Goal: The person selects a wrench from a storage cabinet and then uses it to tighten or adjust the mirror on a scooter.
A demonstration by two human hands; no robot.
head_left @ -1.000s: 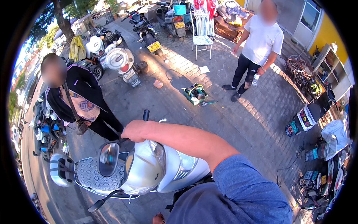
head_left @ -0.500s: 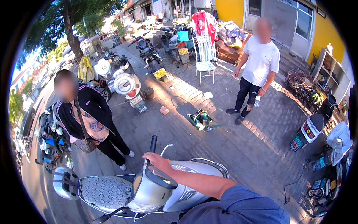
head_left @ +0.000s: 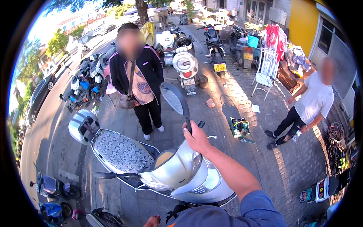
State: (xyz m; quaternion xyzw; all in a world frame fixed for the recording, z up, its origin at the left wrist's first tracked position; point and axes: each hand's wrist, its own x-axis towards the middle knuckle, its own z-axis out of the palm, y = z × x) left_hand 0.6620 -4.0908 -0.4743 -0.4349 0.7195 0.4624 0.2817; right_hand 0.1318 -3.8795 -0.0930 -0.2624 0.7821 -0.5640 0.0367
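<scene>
A silver scooter (head_left: 211, 181) with a patterned grey seat cover (head_left: 121, 151) stands in front of me. My right hand (head_left: 196, 139) is closed around the dark stem of a rear-view mirror (head_left: 172, 99), which rises above the fist beside the scooter's front. The end of a black handlebar grip (head_left: 201, 124) shows just behind that hand. A second mirror (head_left: 115, 175) sticks out on the scooter's near side. At the lower edge only part of my left hand (head_left: 152, 221) is visible; its fingers are mostly hidden. A silver helmet-shaped box (head_left: 81, 126) sits behind the seat.
Beyond the scooter stands a person in a dark jacket (head_left: 155, 68); another in a white shirt (head_left: 317, 96) is at the right. A green toolbox (head_left: 239, 128) lies on the pavement. Parked scooters (head_left: 185, 68), a white chair (head_left: 264, 73) and more bikes (head_left: 56, 185) surround the spot.
My right hand has brought the mirror up from low against the scooter's front to above the fist. My left hand has come into view at the bottom. The view has turned left.
</scene>
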